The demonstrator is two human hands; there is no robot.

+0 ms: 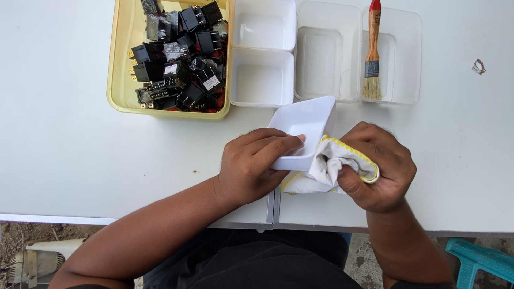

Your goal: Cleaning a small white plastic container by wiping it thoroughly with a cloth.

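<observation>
White bench (64, 134) carrying trays, left hand (254, 166) gripping small white plastic tray (302, 126) tilted near front edge, right hand (383, 166) clutching yellow-edged white cloth (334, 166) touching tray's side, yellow bin of black switches (176, 53) and paintbrush (372, 51) lying beyond.

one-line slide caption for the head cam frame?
Left hand holds a small white tray while right hand presses a white cloth against it.
</observation>
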